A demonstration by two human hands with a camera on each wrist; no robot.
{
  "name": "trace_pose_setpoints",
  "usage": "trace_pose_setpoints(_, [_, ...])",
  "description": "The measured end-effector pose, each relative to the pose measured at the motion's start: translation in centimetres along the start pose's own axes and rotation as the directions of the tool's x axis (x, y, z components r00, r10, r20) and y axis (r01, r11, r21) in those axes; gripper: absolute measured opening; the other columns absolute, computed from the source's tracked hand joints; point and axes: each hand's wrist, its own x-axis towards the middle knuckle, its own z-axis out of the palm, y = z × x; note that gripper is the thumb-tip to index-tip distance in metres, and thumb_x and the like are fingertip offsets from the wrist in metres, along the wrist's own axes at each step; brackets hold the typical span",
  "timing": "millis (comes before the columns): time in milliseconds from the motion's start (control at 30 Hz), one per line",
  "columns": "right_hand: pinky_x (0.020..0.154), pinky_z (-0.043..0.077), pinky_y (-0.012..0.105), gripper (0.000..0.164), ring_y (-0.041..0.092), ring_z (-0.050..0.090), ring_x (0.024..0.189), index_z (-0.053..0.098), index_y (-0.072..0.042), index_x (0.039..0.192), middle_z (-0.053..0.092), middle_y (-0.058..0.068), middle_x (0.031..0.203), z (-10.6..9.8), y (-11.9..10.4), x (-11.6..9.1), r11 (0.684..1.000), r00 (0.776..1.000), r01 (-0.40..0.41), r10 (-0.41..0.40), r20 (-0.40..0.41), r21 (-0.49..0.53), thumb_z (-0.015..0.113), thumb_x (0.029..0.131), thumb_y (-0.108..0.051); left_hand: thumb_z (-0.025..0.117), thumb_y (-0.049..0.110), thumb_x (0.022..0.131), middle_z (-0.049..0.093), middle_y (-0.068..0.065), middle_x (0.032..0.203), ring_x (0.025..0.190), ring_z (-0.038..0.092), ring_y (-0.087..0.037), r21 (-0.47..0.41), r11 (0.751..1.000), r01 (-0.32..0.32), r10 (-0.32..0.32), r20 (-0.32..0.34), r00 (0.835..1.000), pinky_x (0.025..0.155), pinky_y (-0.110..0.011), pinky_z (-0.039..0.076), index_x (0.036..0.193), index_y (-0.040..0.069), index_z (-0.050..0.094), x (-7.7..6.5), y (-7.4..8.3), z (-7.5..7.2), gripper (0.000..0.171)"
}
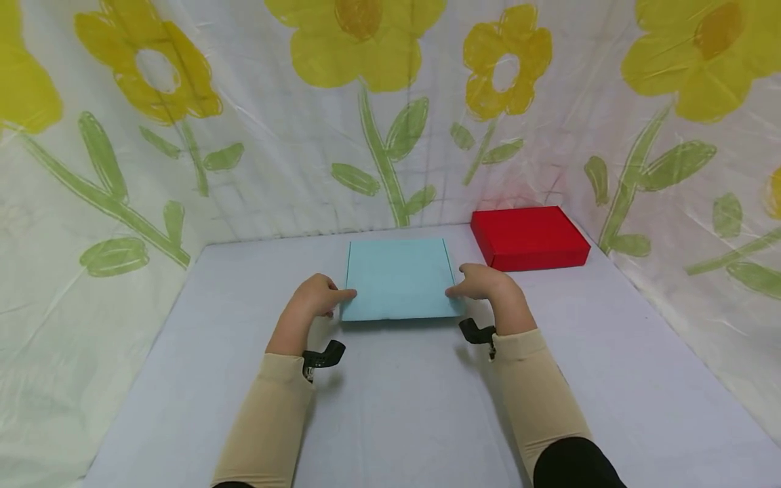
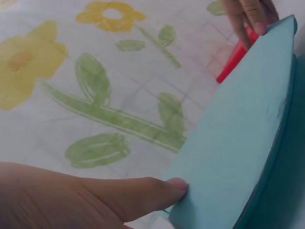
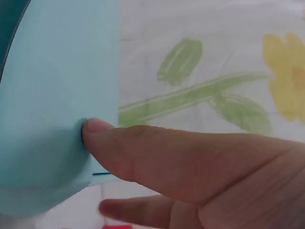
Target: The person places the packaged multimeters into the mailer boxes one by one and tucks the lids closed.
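A light blue cardboard box (image 1: 399, 278) is in the middle of the white table, its broad flat panel facing up. At its left edge, my left hand (image 1: 311, 296) grips it, the thumb lying on the panel in the left wrist view. My right hand (image 1: 485, 283) holds the opposite edge, its thumb (image 3: 138, 150) pressed on the panel near a short dark slit. Another finger of that hand shows below the thumb, off the panel. Along the near edge the panel (image 2: 233, 129) bows slightly over a darker blue area. Most of the left fingers are hidden.
A closed red box (image 1: 529, 237) lies at the table's back right corner, a short way from the right hand. White sheets (image 1: 268, 156) painted with yellow flowers hang behind the table and along its sides. The white tabletop (image 1: 403, 407) stretches between my forearms.
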Motion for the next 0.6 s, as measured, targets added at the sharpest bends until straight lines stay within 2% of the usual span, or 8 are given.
trace_pose_setpoints(67, [0.103,0.046,0.056,0.072,0.036,0.063,0.113,0.039,0.007,0.151,0.063,0.023,0.127,0.1,0.03,-0.06,1.0,1.0,-0.005,0.005,0.024,-0.014,0.067,0.098,-0.033,0.072,0.039,0.095,0.071,-0.015,0.085,0.076,0.069,-0.027,-0.055,0.999,0.003,-0.001,0.042,0.999,0.075,-0.038,0.055,0.1,-0.003,0.072,-0.15,-0.19,-0.2,0.043])
trace_pose_setpoints(133, [0.102,0.048,0.053,0.065,0.032,0.067,0.104,0.043,0.009,0.147,0.069,0.019,0.111,0.18,0.11,0.01,1.0,0.999,0.006,-0.006,0.051,0.001,0.065,0.1,-0.03,0.074,0.036,0.095,0.072,-0.015,0.086,0.077,0.07,-0.025,-0.115,0.993,0.008,0.001,0.08,0.997,0.078,-0.038,0.058,0.1,-0.004,0.073,-0.19,-0.36,-0.31,0.04])
trace_pose_setpoints(233, [0.1,0.05,0.047,0.062,0.026,0.07,0.094,0.042,0.012,0.146,0.072,0.013,0.096,0.29,0.2,0.16,0.999,0.996,0.03,-0.034,0.083,0.039,0.063,0.101,-0.026,0.075,0.031,0.095,0.072,-0.016,0.094,0.083,0.072,-0.025,-0.202,0.979,0.022,0.005,0.132,0.991,0.082,-0.039,0.059,0.113,-0.008,0.07,-0.22,-0.54,-0.36,0.043])
trace_pose_setpoints(400, [0.094,0.055,0.043,0.067,0.027,0.072,0.09,0.035,0.013,0.151,0.073,0.012,0.09,0.34,0.24,0.15,0.997,0.995,0.05,-0.054,0.079,0.052,0.063,0.102,-0.024,0.074,0.025,0.096,0.068,-0.02,0.11,0.092,0.072,-0.027,-0.278,0.96,0.024,0.025,0.171,0.985,0.085,-0.039,0.059,0.14,-0.012,0.05,-0.13,-0.62,-0.38,0.062])
trace_pose_setpoints(600, [0.092,0.056,0.041,0.07,0.028,0.071,0.092,0.034,0.011,0.152,0.073,0.013,0.091,0.14,0.24,0.17,0.996,0.997,0.018,-0.024,0.07,0.087,0.065,0.101,-0.025,0.069,0.026,0.099,0.067,-0.022,0.111,0.094,0.071,-0.028,-0.273,0.962,0.013,0.044,0.199,0.979,0.085,-0.041,0.059,0.15,-0.007,0.04,-0.13,-0.63,-0.61,0.067])
